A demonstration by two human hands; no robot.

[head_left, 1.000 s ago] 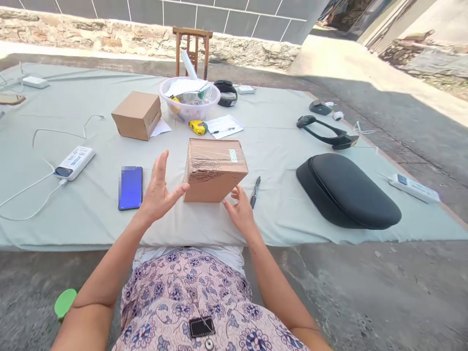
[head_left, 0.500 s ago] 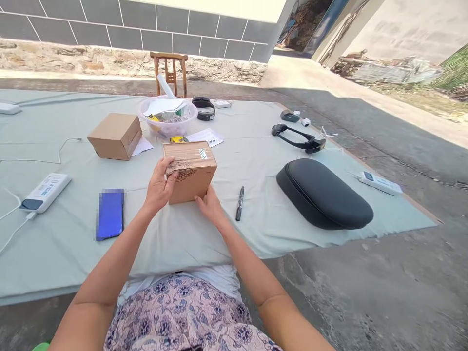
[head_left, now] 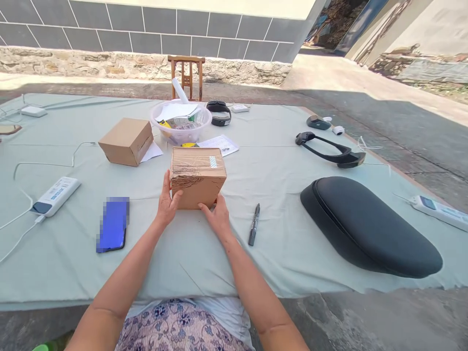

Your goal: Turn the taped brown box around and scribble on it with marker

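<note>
One creased cardboard box (head_left: 199, 176) is clasped between the person's left hand (head_left: 167, 205), left side, and right hand (head_left: 219, 217), lower right corner.

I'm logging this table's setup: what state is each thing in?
Near box: visible sides closed
Left hand: gripping its left side
Right hand: gripping its lower right
Far box: visible sides closed
Basin: loaded, papers on top
Phone: lying flat, screen obscured
Marker: lying flat
Black case: looks closed
White device at left: plugged in
Chair: upright
</note>
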